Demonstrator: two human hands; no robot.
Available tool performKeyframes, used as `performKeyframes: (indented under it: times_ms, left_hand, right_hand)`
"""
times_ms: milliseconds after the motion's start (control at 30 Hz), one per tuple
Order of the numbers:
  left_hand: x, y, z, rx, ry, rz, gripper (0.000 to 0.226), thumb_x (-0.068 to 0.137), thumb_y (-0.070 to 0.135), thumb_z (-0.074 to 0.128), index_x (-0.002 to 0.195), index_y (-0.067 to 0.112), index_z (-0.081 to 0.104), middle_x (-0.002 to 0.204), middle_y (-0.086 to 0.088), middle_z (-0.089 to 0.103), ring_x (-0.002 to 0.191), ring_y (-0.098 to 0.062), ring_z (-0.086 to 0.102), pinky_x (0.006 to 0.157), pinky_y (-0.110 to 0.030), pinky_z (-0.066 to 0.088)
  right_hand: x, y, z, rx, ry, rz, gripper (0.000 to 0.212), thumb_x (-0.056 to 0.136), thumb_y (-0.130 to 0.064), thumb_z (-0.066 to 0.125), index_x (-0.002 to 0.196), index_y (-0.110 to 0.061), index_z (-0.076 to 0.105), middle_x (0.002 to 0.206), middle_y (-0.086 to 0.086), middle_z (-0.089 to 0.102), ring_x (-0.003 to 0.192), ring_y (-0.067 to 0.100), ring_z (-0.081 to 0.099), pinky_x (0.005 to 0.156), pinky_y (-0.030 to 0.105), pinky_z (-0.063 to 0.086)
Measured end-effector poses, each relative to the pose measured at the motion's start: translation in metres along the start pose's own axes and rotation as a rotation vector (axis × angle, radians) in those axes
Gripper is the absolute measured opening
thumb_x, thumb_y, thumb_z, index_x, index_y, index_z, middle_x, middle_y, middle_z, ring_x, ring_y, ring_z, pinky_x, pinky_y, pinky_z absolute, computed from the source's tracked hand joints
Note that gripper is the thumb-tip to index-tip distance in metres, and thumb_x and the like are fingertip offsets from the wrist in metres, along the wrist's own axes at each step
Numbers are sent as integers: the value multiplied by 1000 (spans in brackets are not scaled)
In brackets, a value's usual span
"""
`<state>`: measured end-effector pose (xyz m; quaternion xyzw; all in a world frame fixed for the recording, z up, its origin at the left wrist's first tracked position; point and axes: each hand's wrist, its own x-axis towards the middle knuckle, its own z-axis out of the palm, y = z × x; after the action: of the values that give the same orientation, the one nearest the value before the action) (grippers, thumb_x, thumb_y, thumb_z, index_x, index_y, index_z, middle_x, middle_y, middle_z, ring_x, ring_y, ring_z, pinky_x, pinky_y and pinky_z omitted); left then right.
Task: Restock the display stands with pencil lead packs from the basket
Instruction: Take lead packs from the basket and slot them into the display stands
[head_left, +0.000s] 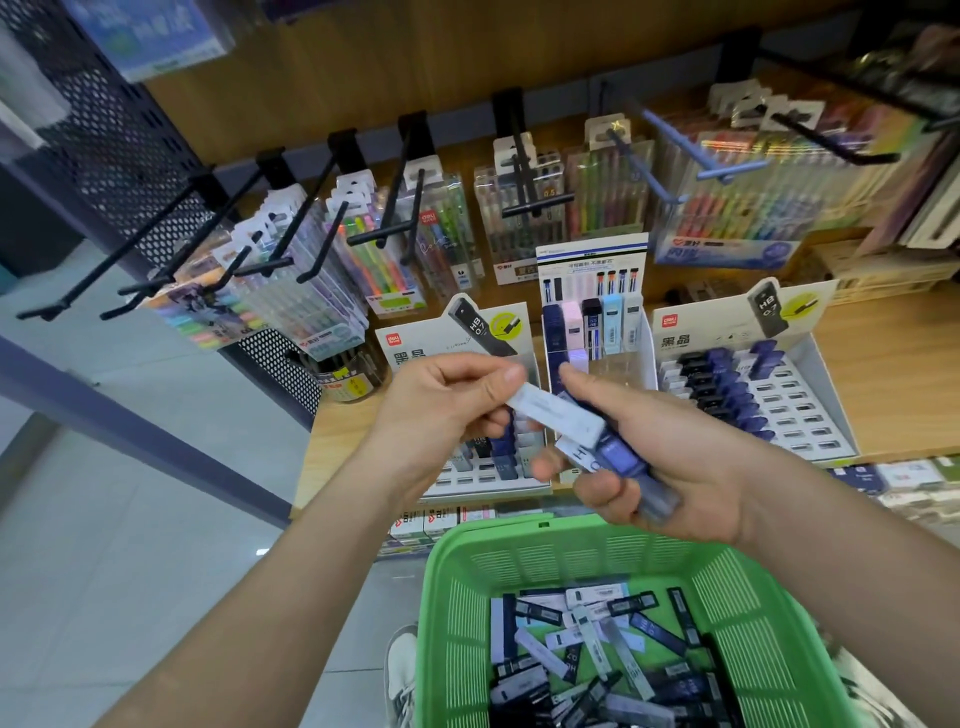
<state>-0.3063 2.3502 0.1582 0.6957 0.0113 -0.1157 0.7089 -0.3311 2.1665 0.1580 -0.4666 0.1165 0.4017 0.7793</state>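
Pinches, with the left hand (447, 410), one end of a white pencil lead pack (553, 415), thumb and fingertips clamped on it, probably to draw it out singly for one slot. Grips, in the right hand (685, 467), a fanned bundle of further packs (621, 460), fingers curled round them from below, a blue one uppermost and a greyish one lowest. Seems to serve as a ready supply, to allow peeling off one at a time without another reach down.

Works at shelf height, directly in front of the left display stand (431, 338), with open slots and a few seated packs visible in its lower rows. Likely the destination, though impossible to say which slot.

Beside it, the middle display stand (592, 260), with an upright row of coloured packs at the back. Further right, the right display stand (810, 415), with dark and blue packs down its left columns and vacant slots alongside. All three on the wooden shelf (893, 374).

Just below the hands, the green basket (519, 551), with loose lead packs (587, 660) heaped across its bottom. Much restocking left, by the look of it.

Above, black hooks (384, 234) with hanging pen sets, apart from the job.
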Motion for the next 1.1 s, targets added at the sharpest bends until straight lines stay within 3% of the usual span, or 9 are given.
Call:
performKeyframes:
  times_ms: [67,167,300,467,600,800,867,967,1100]
  left_hand:
    - [4,0,-3,6,101,16,11,64,24,75,73,17,78,60,-4,68,49,-7,57,49,-15,48]
    - [10,-1,-5,0,182,16,7,71,15,74,77,14,76,63,-7,70,52,-8,61,54,-16,52]
    - [16,-4,-1,49,187,18,17,84,-2,66,90,12,73,76,-11,72,62,-13,66,61,-18,55]
    - [30,-4,17,192,182,42,8,82,12,72,90,12,75,69,-7,72,58,-11,65,58,-17,54]
    - [58,0,39,335,223,79,12,78,25,77,75,15,73,59,-5,69,51,-13,62,51,-18,52]
    - [121,-7,82,495,238,98,21,81,22,76,67,9,67,41,2,58,34,-8,52,39,-16,44]
    - [138,-15,91,551,205,113,16,85,18,72,73,7,69,48,-1,61,40,-11,57,46,-24,51]
    - [156,-23,97,778,184,176,17,89,23,67,86,7,72,70,-14,69,68,-29,68,70,-39,58]
    - [166,-17,97,994,157,250,23,91,28,62,87,8,72,73,-14,70,75,-31,68,75,-40,56]
  right_hand:
    - [-3,-3,-5,-80,-45,4,45,83,-53,59,99,-12,68,75,14,66,34,9,40,31,14,31]
    - [-6,-11,-15,-203,51,-51,37,88,-46,61,106,-13,62,72,10,62,37,9,37,32,15,28]
    - [-16,-29,-34,-221,214,-142,15,95,-17,59,107,-7,60,69,8,62,42,11,42,31,16,28]
    - [-31,-46,-60,-217,406,-255,12,95,-6,56,106,-11,58,69,11,66,46,14,47,31,17,28]
    - [-38,-56,-75,-167,455,-311,8,95,-8,55,100,-14,59,67,9,63,45,13,44,32,15,26]
    - [-48,-61,-93,-81,500,-346,12,95,-7,54,107,-10,58,66,9,60,43,12,42,29,15,26]
    - [-51,-63,-95,-64,483,-364,9,95,-7,55,103,-11,58,65,9,60,41,12,43,29,15,26]
    - [-56,-66,-98,-44,478,-389,7,95,-7,56,100,-12,58,65,10,61,41,12,43,30,15,26]
    - [-59,-67,-100,-37,480,-396,9,94,-7,57,103,-10,57,67,10,61,42,12,43,30,15,28]
